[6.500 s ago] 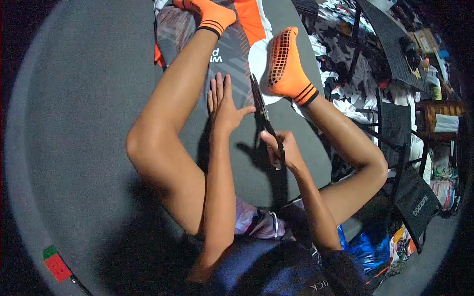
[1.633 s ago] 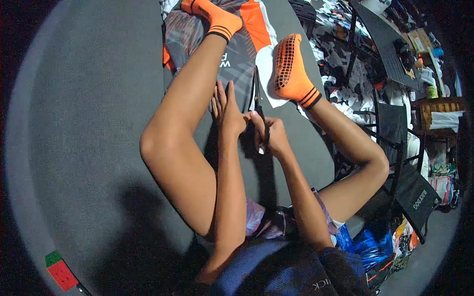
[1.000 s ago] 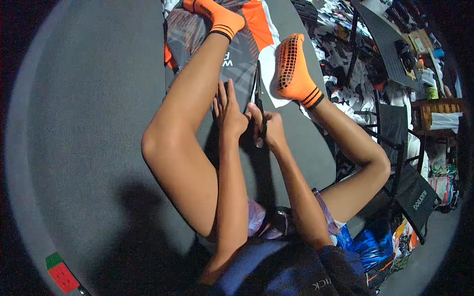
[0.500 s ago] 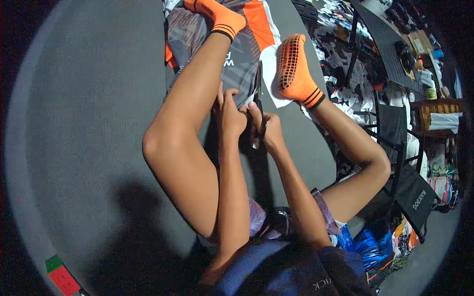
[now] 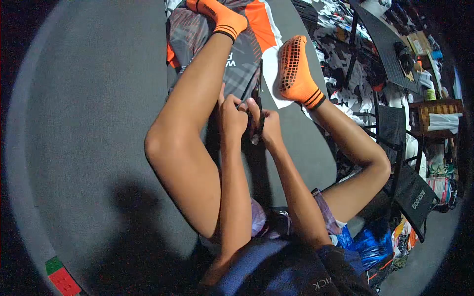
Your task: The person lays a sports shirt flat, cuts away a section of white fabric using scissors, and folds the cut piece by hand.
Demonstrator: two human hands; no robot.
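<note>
My right hand (image 5: 270,129) is wrapped round the handles of long dark scissors (image 5: 260,81). Their blade points away from me, along the boundary between grey fabric and a white strip. Beside it, my left hand (image 5: 233,121) is closed, fingers curled at the near edge of a grey patterned sports jersey fabric (image 5: 242,66) with orange and white parts and white lettering. The pinched part of the fabric is mostly hidden by the fingers. My feet in orange grip socks (image 5: 296,69) rest on either side, the left one on the fabric.
I sit on a dark grey surface (image 5: 89,123). A red and green block (image 5: 64,278) lies at lower left. On the right stand black folding chairs (image 5: 414,192), a dark table (image 5: 390,54), a wooden crate (image 5: 424,113), heaps of fabric scraps (image 5: 340,29) and a blue shiny bag (image 5: 370,246).
Both hands stay close together in nearly the same place. The scissors have shifted slightly, and the fingers of my left hand are curled more tightly near the blade.
</note>
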